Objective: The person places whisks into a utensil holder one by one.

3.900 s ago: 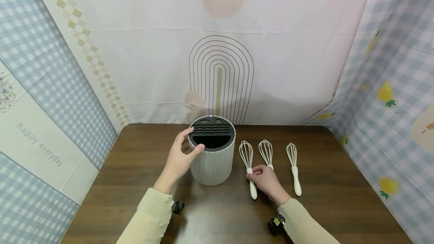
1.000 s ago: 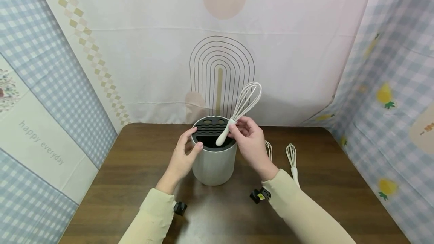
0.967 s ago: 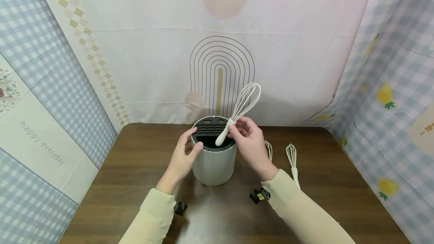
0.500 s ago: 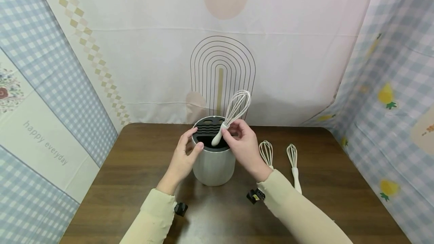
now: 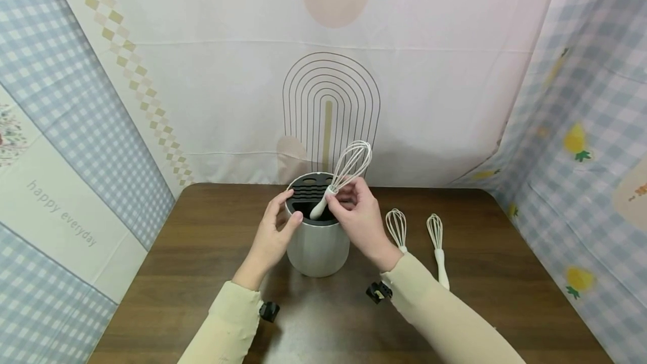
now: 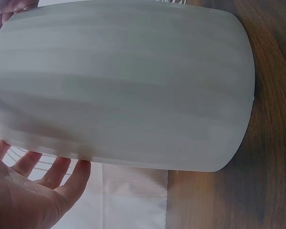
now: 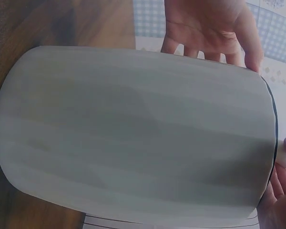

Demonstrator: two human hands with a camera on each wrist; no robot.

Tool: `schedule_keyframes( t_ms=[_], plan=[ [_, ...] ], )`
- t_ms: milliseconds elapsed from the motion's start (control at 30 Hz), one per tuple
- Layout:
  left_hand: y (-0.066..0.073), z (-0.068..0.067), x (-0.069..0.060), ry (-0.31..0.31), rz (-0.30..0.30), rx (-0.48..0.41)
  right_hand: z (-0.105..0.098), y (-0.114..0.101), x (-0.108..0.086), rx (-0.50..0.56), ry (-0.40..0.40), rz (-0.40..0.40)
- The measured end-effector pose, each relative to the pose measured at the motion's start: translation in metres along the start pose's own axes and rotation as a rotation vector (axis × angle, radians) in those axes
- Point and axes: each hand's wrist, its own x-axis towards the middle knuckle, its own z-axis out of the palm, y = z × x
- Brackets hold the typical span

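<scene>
The left hand (image 5: 269,239) grips the left side of the utensil holder (image 5: 318,251) near its rim. Above the holder's wide opening, the right hand (image 5: 361,221) pinches a whisk (image 5: 331,191), handle slanting down; whether its tip has entered is hard to tell. Right of the holder lie a second whisk (image 5: 403,249) and, farther off, a third whisk (image 5: 441,265).

Dark wood-grain tabletop (image 5: 177,251) with rounded far corners and soft glare (image 5: 323,313). Behind, a creased white cloth backdrop (image 5: 222,94) printed with nested arches (image 5: 328,108); at left, blue gingham cloth (image 5: 60,72) lettered "happy everyday"; at right, gingham drape (image 5: 596,83) with yellow fruit (image 5: 574,138).
</scene>
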Motion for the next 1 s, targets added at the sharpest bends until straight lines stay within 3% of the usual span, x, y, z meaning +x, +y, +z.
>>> schedule_keyframes(
  t_ms=[133,500,700,1000],
  plan=[
    [-0.001,0.000,0.000,-0.002,0.001,-0.002,0.001,0.021,0.002,-0.008,0.002,0.015],
    [0.000,0.000,0.000,-0.005,-0.008,-0.005,0.000,-0.018,-0.002,-0.104,-0.032,-0.011],
    [0.001,-0.001,0.000,-0.015,-0.027,-0.001,-0.002,-0.021,-0.003,-0.095,-0.047,0.005],
    [0.000,0.001,0.000,0.000,-0.004,0.030,-0.010,-0.021,-0.004,-0.034,-0.046,-0.004]
  ],
)
